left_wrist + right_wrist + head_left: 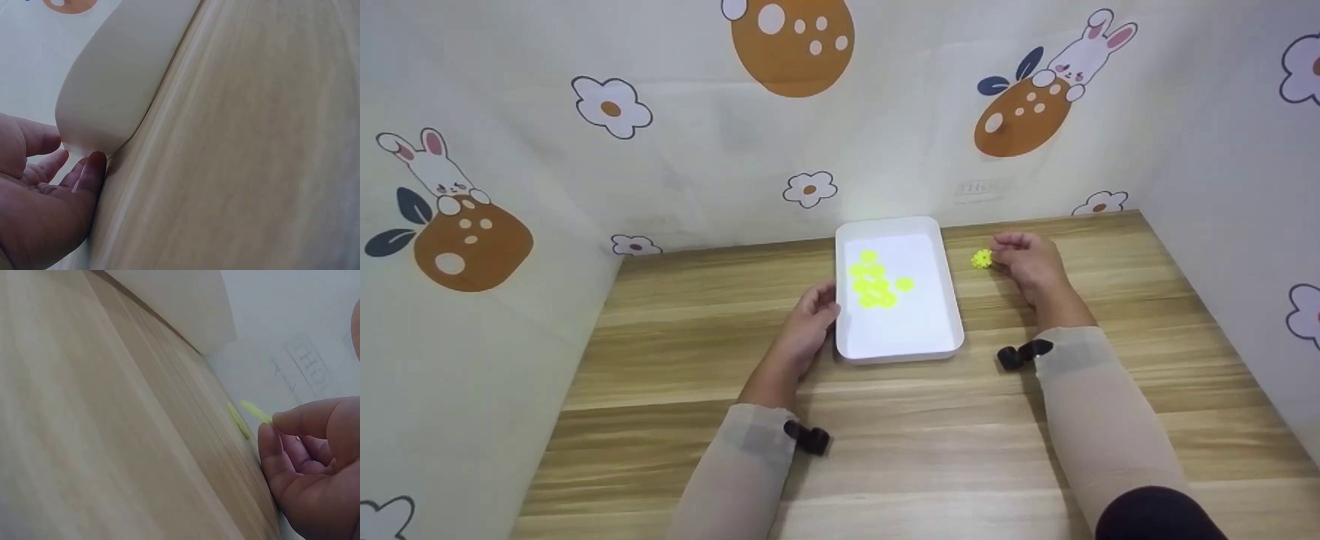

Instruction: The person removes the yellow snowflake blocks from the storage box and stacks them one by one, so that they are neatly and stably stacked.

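A white rectangular tray (pixel 919 330) has several flat yellow-green discs (pixel 877 286) lying inside, mostly toward its left half. My left hand (pixel 806 330) holds the tray's left side, its bent fingers and thumb at the outer wall (pixel 107 84) in the left wrist view. Right of the tray, my right hand (pixel 1031 264) pinches a thin yellow-green snowflake-shaped disc (pixel 256 411) between thumb and fingertip. A second yellow-green piece (pixel 238 422) shows just beside it in the right wrist view, low against the tabletop. In the head view the notched disc (pixel 982 259) appears at my right fingertips.
The wood-grain table (pixel 660 375) meets a patterned cloth backdrop (pixel 697 172) behind the tray. Cloth also hangs at the left and right sides. Small black devices (pixel 810 438) are strapped at both wrists over the sleeves. A dark round shape (pixel 1159 517) covers the lower right corner.
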`<state>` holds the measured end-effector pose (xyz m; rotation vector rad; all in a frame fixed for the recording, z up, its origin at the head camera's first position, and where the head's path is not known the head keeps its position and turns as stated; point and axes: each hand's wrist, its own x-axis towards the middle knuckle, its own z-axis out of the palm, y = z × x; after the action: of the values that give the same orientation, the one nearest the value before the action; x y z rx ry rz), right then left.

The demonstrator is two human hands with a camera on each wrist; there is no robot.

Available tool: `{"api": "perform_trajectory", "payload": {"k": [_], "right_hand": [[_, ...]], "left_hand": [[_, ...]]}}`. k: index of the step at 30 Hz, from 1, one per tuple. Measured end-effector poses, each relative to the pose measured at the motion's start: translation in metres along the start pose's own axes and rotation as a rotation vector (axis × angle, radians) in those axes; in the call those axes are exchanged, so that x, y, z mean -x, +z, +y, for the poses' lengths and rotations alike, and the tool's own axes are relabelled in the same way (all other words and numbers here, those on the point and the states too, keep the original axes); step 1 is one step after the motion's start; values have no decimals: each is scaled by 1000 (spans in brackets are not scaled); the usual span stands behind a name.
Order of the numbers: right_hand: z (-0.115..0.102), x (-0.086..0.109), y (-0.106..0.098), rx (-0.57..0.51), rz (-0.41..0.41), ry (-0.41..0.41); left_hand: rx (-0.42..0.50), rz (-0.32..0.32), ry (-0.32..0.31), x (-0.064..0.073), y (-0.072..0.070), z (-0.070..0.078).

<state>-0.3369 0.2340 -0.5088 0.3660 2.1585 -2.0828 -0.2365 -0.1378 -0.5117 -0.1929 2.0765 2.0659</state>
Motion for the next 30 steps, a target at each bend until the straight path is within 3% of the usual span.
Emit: {"api": "perform_trajectory", "payload": {"k": [20, 30], "right_hand": [[-4, 5, 0, 186, 22, -30], [-9, 9, 0, 406, 26, -67]], "left_hand": [[-7, -2, 2, -2, 0, -3], [-2, 1, -3, -2, 0, -1]]}}
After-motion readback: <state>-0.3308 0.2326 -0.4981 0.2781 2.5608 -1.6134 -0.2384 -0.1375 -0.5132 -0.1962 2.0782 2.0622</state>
